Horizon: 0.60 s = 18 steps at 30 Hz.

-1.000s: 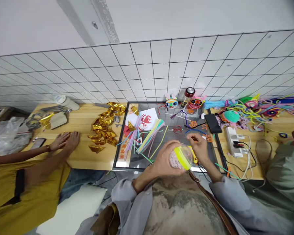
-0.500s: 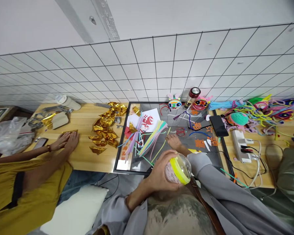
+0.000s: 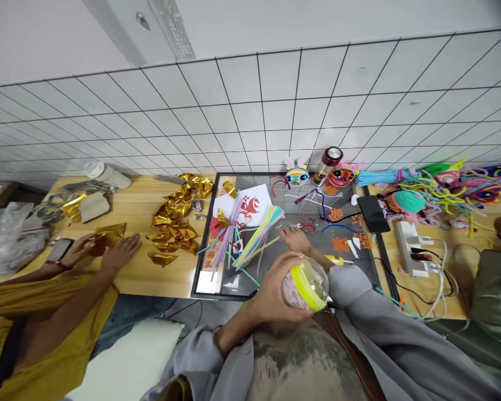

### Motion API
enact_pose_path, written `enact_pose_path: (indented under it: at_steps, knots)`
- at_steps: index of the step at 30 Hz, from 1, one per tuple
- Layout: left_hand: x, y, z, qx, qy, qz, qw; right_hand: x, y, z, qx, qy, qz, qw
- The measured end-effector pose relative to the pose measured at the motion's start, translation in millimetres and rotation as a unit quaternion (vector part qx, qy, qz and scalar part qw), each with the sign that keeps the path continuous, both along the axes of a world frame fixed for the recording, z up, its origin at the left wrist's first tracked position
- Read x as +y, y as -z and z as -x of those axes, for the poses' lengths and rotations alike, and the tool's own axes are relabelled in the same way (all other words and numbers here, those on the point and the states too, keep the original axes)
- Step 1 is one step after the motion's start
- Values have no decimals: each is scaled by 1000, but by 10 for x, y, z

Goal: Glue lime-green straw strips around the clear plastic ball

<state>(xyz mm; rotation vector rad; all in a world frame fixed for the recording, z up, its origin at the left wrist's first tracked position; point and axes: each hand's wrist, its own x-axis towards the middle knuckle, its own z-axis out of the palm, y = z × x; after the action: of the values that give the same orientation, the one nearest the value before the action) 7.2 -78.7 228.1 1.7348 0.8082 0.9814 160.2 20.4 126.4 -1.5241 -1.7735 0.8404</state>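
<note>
My left hand (image 3: pixel 273 289) is wrapped around a round clear plastic ball (image 3: pixel 317 278) with a bright yellow band about its middle and pinkish-white stuff in its lower part. Beyond it, my right hand (image 3: pixel 296 239) is low over the dark tabletop, its fingers closed on the end of a yellow-green pipe cleaner (image 3: pixel 268 245); the fingertips are small and partly hidden. Left of that hand lies a fanned bundle of pastel pipe cleaners (image 3: pixel 256 236). Red-handled scissors (image 3: pixel 308 224) rest just past the fingers.
Behind stand a decorated animal-face ball (image 3: pixel 297 175) and a glass tumbler (image 3: pixel 328 166). To the right are a phone (image 3: pixel 373 214), a power strip (image 3: pixel 412 250) with cables, and tangled pipe cleaners. At left, a co-worker's hands (image 3: pixel 121 250) touch gold foil near a foil pile (image 3: pixel 177 217).
My right hand has shifted slightly left, and the yellow-green pipe cleaner lies at a flatter angle. The co-worker's hands have moved apart over the foil. My left hand keeps the ball.
</note>
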Motion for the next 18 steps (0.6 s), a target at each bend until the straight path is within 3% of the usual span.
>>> enact_pose_path:
  at_steps: [5, 10, 13, 18]
  knots:
    - [152, -141, -61, 14, -9, -13, 1000, -34, -443, -446, 82, 72, 29, 994]
    - [236, -288, -136, 17, 1, -33, 999, -472, -1068, -770, 183, 164, -40, 968]
    - [253, -357, -188, 29, 3, -52, 998, -839, -1508, -813, 261, 243, -109, 928]
    - [302, -466, -255, 17, 9, -80, 997, -1273, -2086, -699, 279, 270, -212, 897]
